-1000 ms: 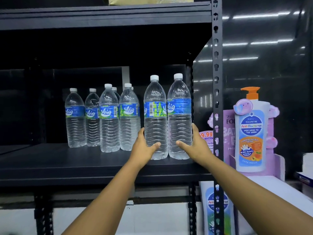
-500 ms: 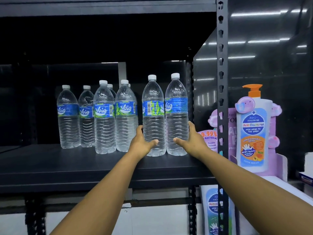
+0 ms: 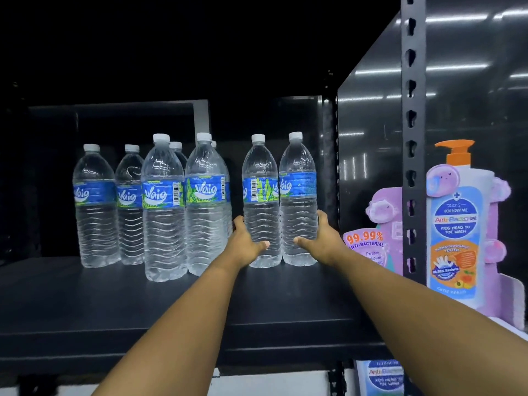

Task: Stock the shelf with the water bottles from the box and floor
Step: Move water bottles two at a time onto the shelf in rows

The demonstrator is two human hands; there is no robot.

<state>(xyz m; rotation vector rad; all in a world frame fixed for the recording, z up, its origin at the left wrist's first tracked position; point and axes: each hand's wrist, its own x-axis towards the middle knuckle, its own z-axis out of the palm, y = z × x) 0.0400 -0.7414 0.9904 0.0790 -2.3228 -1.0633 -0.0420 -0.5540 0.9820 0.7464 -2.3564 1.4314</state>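
Eight "Waig" water bottles (image 3: 164, 207) upright on shelf (image 3: 85, 304); left hand (image 3: 245, 244) and right hand (image 3: 323, 241) fingers curled round rightmost pair; "Follow Me Anti-Bacterial" wash bottle (image 3: 454, 224) right of shelf.

Behind the front water bottles (image 3: 163, 207) on the shelf (image 3: 85, 304), two more bottles show only their white caps and a sliver of shoulder, so their labels cannot be read. The fingers of the left hand (image 3: 247, 242) and right hand (image 3: 321, 241) pass behind the two bottles nearest the shelf's upright post (image 3: 413, 138), leaving only thumbs and hand backs visible. That post covers part of the purple soap display (image 3: 383, 224), and the picture's lower edge cuts off both forearms.
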